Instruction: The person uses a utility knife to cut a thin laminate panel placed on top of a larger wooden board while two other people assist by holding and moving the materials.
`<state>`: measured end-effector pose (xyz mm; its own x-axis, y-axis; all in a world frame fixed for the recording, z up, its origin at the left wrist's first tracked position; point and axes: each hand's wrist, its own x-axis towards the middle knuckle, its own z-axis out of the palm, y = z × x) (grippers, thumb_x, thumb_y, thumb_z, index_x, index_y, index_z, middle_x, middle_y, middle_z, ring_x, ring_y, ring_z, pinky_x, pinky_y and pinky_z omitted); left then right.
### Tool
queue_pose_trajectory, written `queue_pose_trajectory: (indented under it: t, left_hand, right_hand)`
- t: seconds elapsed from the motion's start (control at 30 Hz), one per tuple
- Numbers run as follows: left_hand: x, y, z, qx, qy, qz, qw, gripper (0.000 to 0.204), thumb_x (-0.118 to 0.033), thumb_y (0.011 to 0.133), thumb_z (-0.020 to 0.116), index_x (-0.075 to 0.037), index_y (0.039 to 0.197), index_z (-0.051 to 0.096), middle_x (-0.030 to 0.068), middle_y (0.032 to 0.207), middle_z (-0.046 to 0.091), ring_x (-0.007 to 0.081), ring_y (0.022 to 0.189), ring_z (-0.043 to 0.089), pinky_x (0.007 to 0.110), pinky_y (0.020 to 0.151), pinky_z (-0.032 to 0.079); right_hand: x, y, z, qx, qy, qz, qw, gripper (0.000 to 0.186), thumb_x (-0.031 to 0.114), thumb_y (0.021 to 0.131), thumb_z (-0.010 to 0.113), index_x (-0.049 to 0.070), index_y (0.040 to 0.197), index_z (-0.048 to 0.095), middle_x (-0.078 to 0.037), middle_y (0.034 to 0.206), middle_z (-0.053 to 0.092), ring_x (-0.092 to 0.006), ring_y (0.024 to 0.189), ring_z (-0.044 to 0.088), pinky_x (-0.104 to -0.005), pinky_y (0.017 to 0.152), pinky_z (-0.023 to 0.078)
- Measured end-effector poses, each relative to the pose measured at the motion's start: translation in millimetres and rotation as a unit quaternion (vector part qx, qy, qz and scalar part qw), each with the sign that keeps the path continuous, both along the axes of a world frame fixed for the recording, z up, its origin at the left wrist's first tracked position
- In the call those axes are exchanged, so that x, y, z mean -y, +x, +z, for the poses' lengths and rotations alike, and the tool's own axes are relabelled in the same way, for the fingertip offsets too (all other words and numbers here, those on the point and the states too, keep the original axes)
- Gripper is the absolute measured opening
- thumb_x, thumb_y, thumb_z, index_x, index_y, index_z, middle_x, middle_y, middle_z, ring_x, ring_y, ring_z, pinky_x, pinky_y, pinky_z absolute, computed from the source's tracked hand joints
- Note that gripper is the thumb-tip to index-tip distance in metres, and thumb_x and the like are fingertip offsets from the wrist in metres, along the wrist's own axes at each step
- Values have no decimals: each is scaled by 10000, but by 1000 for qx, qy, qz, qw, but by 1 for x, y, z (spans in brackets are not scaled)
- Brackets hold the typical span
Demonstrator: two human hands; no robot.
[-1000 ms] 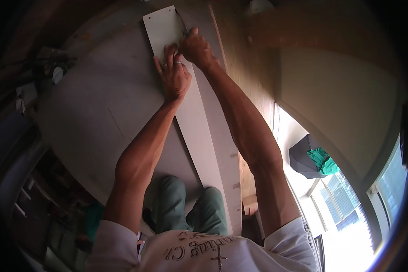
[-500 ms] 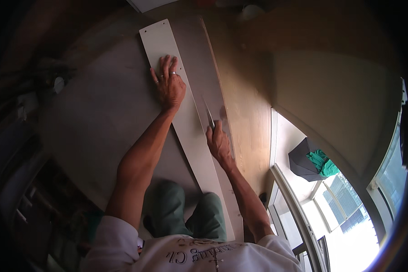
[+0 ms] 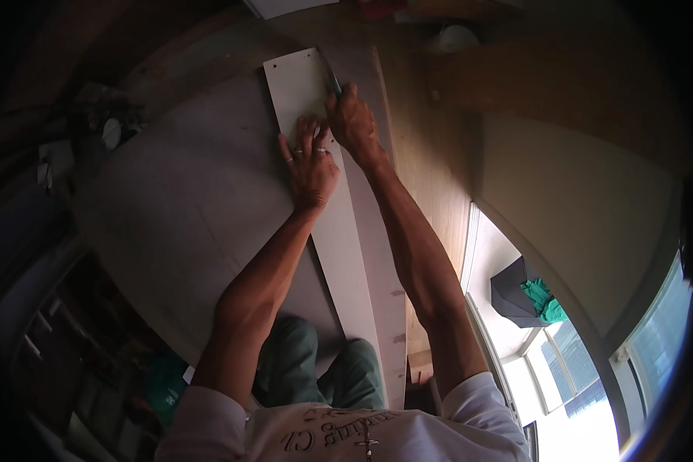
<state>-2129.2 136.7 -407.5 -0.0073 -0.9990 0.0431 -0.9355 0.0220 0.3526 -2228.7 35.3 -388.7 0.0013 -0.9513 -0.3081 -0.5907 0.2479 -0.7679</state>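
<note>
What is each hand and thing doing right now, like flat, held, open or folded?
Left hand: open, pressed flat on the board.
Right hand: closed in a grip on the knife.
Knife: held, blade along the board's right edge.
White board: lying flat on the table.
Black umbrella: open, on the floor.

The left hand [image 3: 312,165] lies flat on a long white board [image 3: 339,231]; the right hand [image 3: 352,119] grips a knife [image 3: 330,77] beside it.

Wooden floor [image 3: 431,192] ran through the centre right of the frame. Bright windows [image 3: 570,385] stood at lower right, daylight entering there. Pale wall [image 3: 593,223] at right. Dark, cluttered shelving [image 3: 61,369] filled the dim lower left.
</note>
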Motion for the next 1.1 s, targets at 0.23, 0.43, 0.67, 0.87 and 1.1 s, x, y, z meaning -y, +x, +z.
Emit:
queue_pose_trajectory:
  t: [0.23,0.43,0.67,0.87,1.1]
  left_hand:
    - [-2,1,3,8,2,1,1000,474,16,874,514,-66,1341,503,87,1522,433,264,1523,314,627,1243,116]
    - [-1,-2,-1,6,-9,1,1000,438,6,882,503,-40,1316,535,87,1514,432,265,1523,313,631,1245,110]
    - [-4,8,-19,29,-30,20,999,527,-30,889,527,-149,1402,538,20,1545,421,235,1521,320,609,1247,112]
    - [-4,-2,-13,14,-30,22,999,598,-30,918,518,-198,1488,453,-1,1552,404,229,1523,311,618,1241,131]
    - [-4,-1,-3,21,-31,5,999,574,-42,907,520,-165,1467,478,17,1552,396,233,1522,309,615,1240,144]
  right_hand:
    - [-3,7,3,-25,51,16,998,310,262,991,516,-24,1080,439,-329,850,688,-520,884,678,-573,805,554]
    - [8,7,-11,-47,68,45,996,317,243,951,560,-28,1060,440,-329,910,702,-509,906,703,-555,828,572]
    - [-100,-6,1,-18,77,25,997,335,262,977,570,-26,1074,428,-320,832,686,-528,836,683,-570,707,577]
    - [-406,-69,40,-48,241,-17,969,354,204,991,591,7,1235,427,-308,782,650,-539,748,633,-631,649,490]
    - [-266,-59,46,4,136,-49,989,212,168,1006,572,40,1107,436,-290,786,656,-538,770,630,-606,628,485]
